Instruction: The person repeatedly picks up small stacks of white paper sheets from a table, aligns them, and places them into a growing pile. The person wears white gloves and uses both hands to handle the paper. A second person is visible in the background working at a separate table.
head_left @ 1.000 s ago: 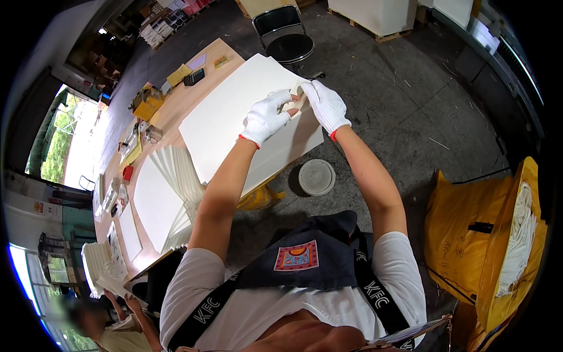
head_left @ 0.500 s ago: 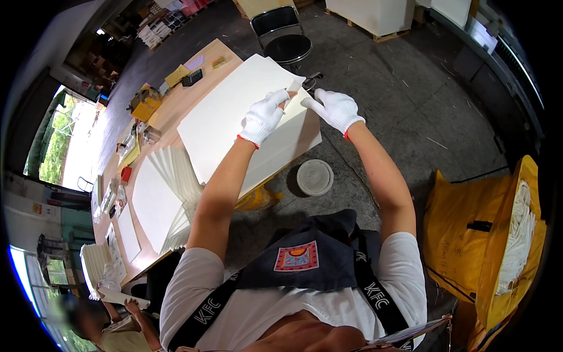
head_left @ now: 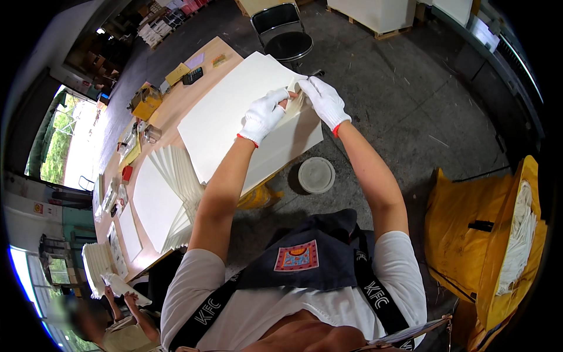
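A big stack of large white paper sheets (head_left: 229,117) lies on a wooden table (head_left: 176,100). Both my hands wear white gloves with red cuffs. My left hand (head_left: 264,114) and my right hand (head_left: 324,101) meet at the stack's right corner. Together they pinch a small folded piece of cream paper (head_left: 296,101) lifted off the top of the stack.
A fanned pile of white sheets (head_left: 176,176) and flat sheets (head_left: 151,205) lie further left on the table, with tools and a yellow box (head_left: 146,100). A round white lid (head_left: 316,175) sits on the floor, a black chair (head_left: 287,35) beyond, yellow sacks (head_left: 469,229) at right. Another person (head_left: 111,317) works at lower left.
Both hands have stayed at the corner of the stack; the right hand shifted slightly and the paper corner between them is folded up more.
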The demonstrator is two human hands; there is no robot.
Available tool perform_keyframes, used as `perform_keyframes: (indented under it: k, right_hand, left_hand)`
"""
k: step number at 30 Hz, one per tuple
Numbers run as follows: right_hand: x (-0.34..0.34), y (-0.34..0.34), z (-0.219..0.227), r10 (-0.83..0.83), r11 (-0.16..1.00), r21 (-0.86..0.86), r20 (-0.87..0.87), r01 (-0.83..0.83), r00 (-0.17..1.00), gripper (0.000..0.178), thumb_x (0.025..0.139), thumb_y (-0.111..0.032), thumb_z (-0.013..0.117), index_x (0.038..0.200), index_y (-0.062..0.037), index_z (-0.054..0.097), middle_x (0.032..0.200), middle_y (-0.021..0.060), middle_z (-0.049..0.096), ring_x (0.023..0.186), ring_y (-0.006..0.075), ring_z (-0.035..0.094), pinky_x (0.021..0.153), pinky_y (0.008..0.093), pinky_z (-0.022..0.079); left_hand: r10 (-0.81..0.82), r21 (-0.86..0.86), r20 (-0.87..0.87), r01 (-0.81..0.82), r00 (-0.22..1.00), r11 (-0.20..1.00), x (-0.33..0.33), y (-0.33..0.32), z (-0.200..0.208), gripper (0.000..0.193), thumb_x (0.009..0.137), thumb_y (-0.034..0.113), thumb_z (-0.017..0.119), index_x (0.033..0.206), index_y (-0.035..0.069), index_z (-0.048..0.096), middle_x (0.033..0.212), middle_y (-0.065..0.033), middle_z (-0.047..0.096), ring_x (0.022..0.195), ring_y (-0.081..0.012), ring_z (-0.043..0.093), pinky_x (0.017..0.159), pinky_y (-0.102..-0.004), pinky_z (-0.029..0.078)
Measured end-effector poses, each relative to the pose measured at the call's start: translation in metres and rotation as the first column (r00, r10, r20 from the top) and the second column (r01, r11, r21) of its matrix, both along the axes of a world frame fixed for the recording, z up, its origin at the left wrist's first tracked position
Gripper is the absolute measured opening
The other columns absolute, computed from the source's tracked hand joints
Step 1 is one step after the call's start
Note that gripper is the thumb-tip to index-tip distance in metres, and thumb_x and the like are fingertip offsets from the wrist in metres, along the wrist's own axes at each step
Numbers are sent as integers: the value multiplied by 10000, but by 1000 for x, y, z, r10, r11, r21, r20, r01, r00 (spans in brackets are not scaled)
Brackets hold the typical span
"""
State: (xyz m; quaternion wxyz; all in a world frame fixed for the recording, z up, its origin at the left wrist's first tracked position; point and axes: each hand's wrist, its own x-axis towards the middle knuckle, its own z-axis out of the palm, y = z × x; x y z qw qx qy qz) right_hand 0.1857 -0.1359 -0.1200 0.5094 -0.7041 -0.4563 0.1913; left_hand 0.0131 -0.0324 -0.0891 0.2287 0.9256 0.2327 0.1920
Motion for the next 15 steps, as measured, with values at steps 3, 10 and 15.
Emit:
perform_keyframes:
  k: [3, 10, 15]
  right_hand:
    - [-7, -1, -3, -58, 997, 60, 20, 56, 998, 506, 1014, -541, 421, 1051, -84, 635, 978, 207, 668, 964, 416, 631, 826, 493, 465]
    - [-6, 2, -9, -60, 998, 30, 18, 60, 998, 516, 1014, -555, 407, 1022, -84, 619, 955, 210, 667, 951, 426, 631, 807, 501, 465]
    - [-6, 1, -9, -71, 997, 31, 28, 70, 997, 534, 1014, -572, 395, 1024, -86, 615, 940, 216, 663, 937, 430, 629, 803, 502, 462]
  left_hand:
    - [-7, -57, -59, 3, 998, 998, 0, -1, 6, 287, 980, 225, 595, 1249, 189, 689, 1100, -149, 698, 963, -278, 681, 881, -366, 520]
    - [22, -77, -92, -29, 995, 997, 0, -7, 11, 376, 913, 303, 708, 1272, 192, 683, 1162, -136, 703, 1023, -299, 680, 924, -370, 518]
    - [9, -54, -85, -14, 996, 998, 0, -8, 11, 348, 949, 271, 658, 1290, 207, 670, 1172, -139, 701, 1039, -323, 677, 927, -368, 518]
